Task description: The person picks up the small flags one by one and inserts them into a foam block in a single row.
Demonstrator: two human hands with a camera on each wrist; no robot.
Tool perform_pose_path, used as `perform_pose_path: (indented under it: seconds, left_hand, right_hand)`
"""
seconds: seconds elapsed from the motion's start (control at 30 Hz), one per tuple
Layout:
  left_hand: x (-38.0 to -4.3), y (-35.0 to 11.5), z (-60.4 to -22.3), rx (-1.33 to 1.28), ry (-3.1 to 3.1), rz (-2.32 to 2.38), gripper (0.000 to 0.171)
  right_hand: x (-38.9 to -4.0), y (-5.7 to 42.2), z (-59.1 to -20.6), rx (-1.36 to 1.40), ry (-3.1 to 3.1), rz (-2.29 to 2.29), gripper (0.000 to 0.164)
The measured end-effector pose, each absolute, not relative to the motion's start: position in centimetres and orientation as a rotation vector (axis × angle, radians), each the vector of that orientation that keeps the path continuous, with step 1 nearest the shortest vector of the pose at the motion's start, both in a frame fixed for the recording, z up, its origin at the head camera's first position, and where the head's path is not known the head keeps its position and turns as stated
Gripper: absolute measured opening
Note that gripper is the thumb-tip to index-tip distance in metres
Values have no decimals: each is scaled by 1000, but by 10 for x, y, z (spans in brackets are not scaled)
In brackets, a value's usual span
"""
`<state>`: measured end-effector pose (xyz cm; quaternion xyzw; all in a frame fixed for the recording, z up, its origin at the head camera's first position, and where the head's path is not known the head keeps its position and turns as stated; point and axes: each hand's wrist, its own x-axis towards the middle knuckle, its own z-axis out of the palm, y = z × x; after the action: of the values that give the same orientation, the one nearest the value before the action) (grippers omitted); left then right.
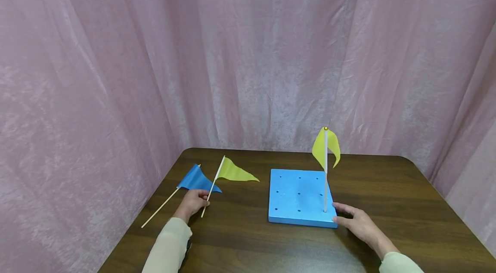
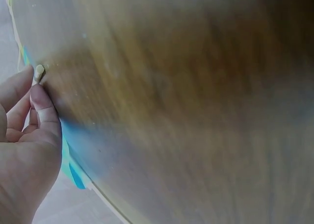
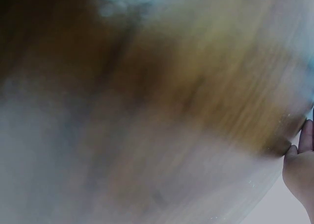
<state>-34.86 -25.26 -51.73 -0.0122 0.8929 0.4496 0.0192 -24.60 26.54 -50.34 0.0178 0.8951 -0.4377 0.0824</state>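
In the head view my left hand (image 1: 192, 203) pinches the thin wooden stick of a yellow pennant flag (image 1: 235, 172) between thumb and fingers. The left wrist view shows the stick's blunt end (image 2: 40, 68) poking out past the fingertips. Just left of that hand lies a blue pennant flag (image 1: 192, 178) on its own stick. My right hand (image 1: 361, 224) touches the right edge of a square blue board (image 1: 288, 202) with thumb and fingertips spread apart. A second yellow flag (image 1: 320, 148) stands upright in the board's front right hole.
The brown wooden table (image 1: 240, 243) has rounded far corners. Small holes in rows dot the board's top. Pink curtains (image 1: 248, 57) hang close behind the table and along both sides.
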Motion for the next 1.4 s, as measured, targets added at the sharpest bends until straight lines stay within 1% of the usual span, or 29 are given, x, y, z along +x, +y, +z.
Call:
perform_pose_path:
  seconds: [0.33,0.53,0.67,0.83,1.0,1.07,1.4]
  left_hand:
    - [-351,-257,-518,-90,2706,1474,30]
    - [-351,-254,-521,-115,2790,1457,35]
    - [-344,-251,-518,-68,2855,1438,39]
    - [-332,-240,-512,-24,3043,1266,46]
    - [-325,-225,-509,-20,3152,1189,40]
    - [-324,-222,-510,-51,3185,1195,38]
    - [-314,-201,-522,-387,3231,1417,49]
  right_hand:
    - [-247,265,-504,54,2668,-1304,69]
    - [-246,265,-505,34,2674,-1308,70]
    - [-246,264,-504,31,2672,-1302,70]
    - [-246,265,-504,38,2664,-1300,71]
    - [-245,266,-502,22,2659,-1290,72]
    - [-246,266,-501,14,2656,-1284,73]
    - [-246,270,-500,43,2650,-1255,76]
